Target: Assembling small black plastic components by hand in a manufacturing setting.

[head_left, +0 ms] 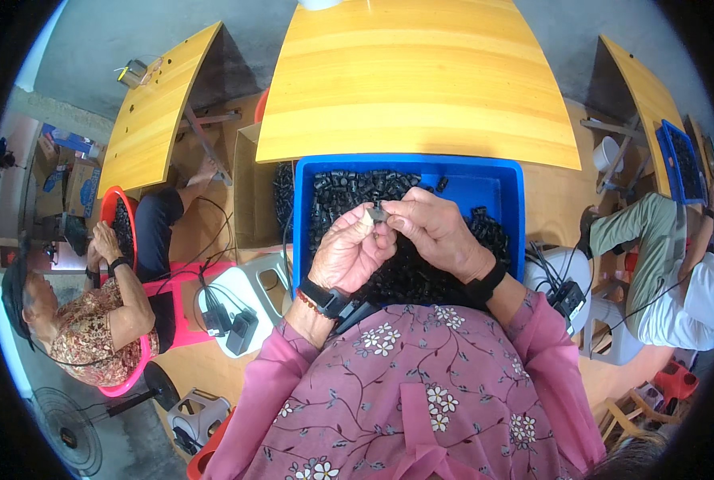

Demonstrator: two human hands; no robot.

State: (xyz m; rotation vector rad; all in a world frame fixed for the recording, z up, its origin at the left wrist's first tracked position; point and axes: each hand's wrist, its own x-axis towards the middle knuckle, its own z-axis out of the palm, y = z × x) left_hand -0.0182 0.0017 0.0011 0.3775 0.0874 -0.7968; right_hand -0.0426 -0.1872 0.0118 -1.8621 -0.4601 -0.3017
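Observation:
Both my hands are raised over a blue plastic bin (519, 208) in front of my lap. Many small black cylinder-like parts (361, 186) fill much of it. My left hand (347, 250) is closed, with thumb and fingers pinching a small dark grey-black part (379, 214). From the right, my right hand (437, 232) pinches the same part, its thumb and forefinger meeting the left fingertips. A pale tan patch covers the tip of my left thumb. The part's exact shape is mostly hidden by the fingers.
A yellow wooden table (413, 80) stands beyond the bin. A cardboard box (253, 192) is at its left. White stools (241, 300) with black adapters flank me. One co-worker (105, 328) handles a red basin at left; another person (661, 264) sits at right.

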